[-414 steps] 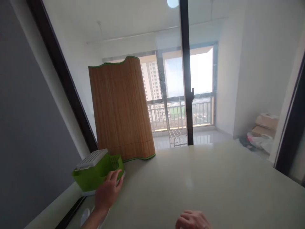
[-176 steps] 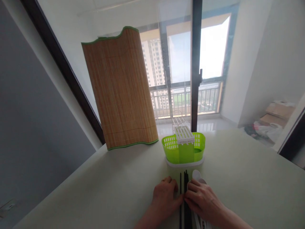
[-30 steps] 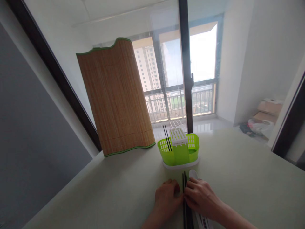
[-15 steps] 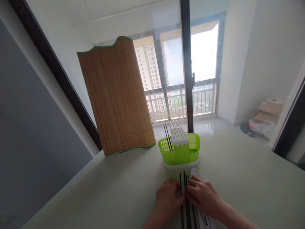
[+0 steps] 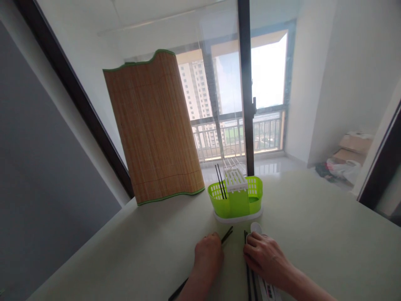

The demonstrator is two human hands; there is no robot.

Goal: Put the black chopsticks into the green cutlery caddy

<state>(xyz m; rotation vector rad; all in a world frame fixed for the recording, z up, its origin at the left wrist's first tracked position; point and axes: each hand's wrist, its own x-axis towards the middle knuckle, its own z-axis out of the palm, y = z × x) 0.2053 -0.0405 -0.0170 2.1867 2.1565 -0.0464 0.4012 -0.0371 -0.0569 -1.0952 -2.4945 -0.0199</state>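
Note:
My left hand [image 5: 209,255] is closed around a pair of black chopsticks [image 5: 227,234]; they slant, tips to the upper right, thick ends below my wrist. More black chopsticks [image 5: 249,280] lie on the table by the fingers of my right hand [image 5: 266,253]. That hand is curled over them and a white spoon [image 5: 256,228], whose bowl shows past the fingers; its grip is partly hidden. In front of both hands stands a green utensil basket [image 5: 236,205] with a white base. Two dark chopsticks [image 5: 221,180] stand in its left compartment, beside a white slatted rack [image 5: 235,179].
A bamboo mat [image 5: 155,129] with green edging stands upright at the back left of the pale table [image 5: 140,251]. Behind it are the window's dark frame [image 5: 246,83] and a balcony. Cardboard boxes [image 5: 355,144] and bags lie at the far right.
My left hand has moved left, away from my right hand, taking a pair of chopsticks that now slants. My right hand has stayed nearly in place over the spoon and remaining chopsticks.

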